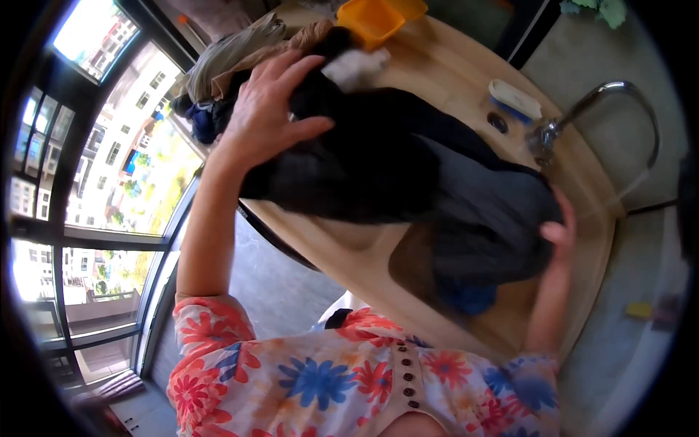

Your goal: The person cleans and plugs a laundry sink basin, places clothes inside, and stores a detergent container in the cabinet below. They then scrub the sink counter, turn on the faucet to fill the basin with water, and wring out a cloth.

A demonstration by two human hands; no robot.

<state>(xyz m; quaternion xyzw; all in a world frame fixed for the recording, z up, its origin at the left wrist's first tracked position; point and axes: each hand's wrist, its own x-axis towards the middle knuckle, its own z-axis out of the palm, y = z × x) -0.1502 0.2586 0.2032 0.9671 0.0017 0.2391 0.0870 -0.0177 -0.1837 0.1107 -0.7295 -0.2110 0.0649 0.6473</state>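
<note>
A black and dark grey garment (pixel 480 211) stretches across the sink counter, its dark grey end hanging over the basin. My left hand (pixel 273 102) lies over the black end with fingers and thumb spread apart. At the other end my right hand (pixel 559 229), somewhat blurred, is closed around the edge of the grey cloth; its other fingers are hidden. Beneath the grey end, a blue cloth (pixel 470 297) shows in the basin. Beyond my left hand rests a heap of clothes (pixel 237 58) in grey, brown and dark colours, with a white cloth (pixel 357 68) nearby.
A curved metal tap (pixel 546 138) rises at the right of the beige counter (pixel 455 65). Behind the garment sits a scrubbing brush (pixel 515 100) with blue bristles. An orange plastic container (pixel 373 22) stands at the back. Large windows (pixel 124 146) line the left.
</note>
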